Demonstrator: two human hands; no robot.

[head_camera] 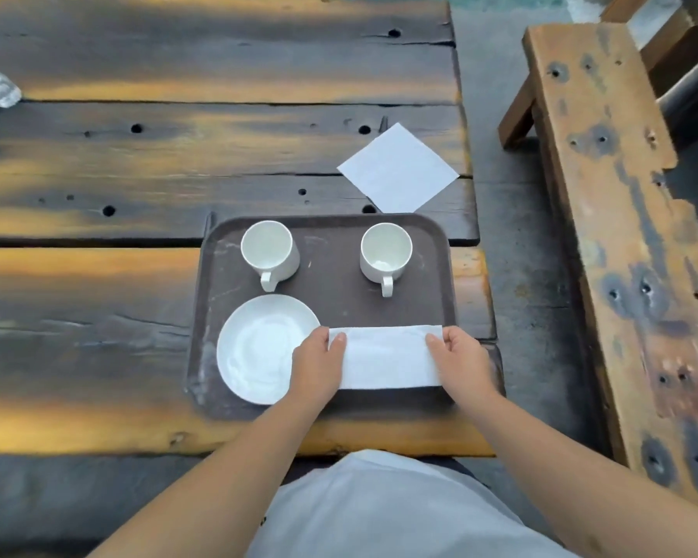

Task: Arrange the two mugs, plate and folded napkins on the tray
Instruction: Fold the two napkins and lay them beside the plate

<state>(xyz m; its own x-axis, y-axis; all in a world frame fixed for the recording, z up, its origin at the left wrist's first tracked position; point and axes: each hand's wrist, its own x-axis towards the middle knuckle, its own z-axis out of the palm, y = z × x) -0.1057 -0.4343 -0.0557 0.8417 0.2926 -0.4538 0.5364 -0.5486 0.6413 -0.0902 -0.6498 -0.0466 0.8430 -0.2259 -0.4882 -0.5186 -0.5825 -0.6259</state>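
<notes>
The folded napkin [387, 356] lies on the tray [331, 308], just right of the plate [258, 348] and near the tray's front edge. It is a long strip. Its long side runs left to right, along the tray's front edge.

The left hand [317, 362] holds its left end and the right hand [460, 358] holds its right end. The fingers [434, 341] of both hands are curled onto the paper, pinching it.

The left end touches the plate's rim, or may sit on it; I cannot tell which. If it sits there, the napkin may not lie flat. If the hands pull apart too hard, the thin paper could tear or come unfolded.

Two mugs [269, 249] stand behind the plate, handles pointing at the person. A bump could tip one.

Another napkin [397, 169] is off the tray, on the counter [138, 155] behind it, still flat. I think it needs folding next.
</notes>
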